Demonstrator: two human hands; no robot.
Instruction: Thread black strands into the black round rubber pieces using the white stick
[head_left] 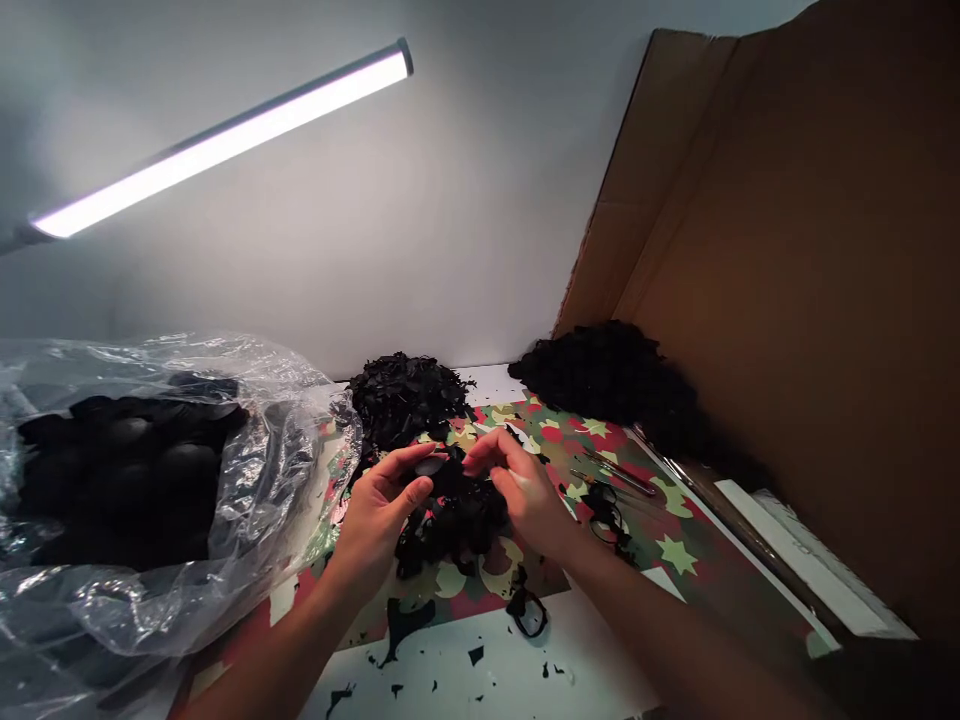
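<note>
My left hand (390, 490) holds a small, smooth, dark oval piece (430, 466) between its thumb and fingers. Just right of it, my right hand (521, 480) is bent at the fingers, its thumb apart from the fingertips; I see nothing clearly held in it. Below both hands lies a loose heap of black soft scraps (454, 525), partly hidden by them. The heap rests on a mat with a red, green and cream leaf-and-star pattern (551, 578).
A clear plastic bag (262, 590) of black rounded pieces (127, 480) stands left. Behind are a pile of black cuttings (405, 395) and a larger black pile (615, 375) against cardboard (787, 250). Tweezers-like tools (619, 472) and a black ring-shaped scrap (529, 612) lie nearby.
</note>
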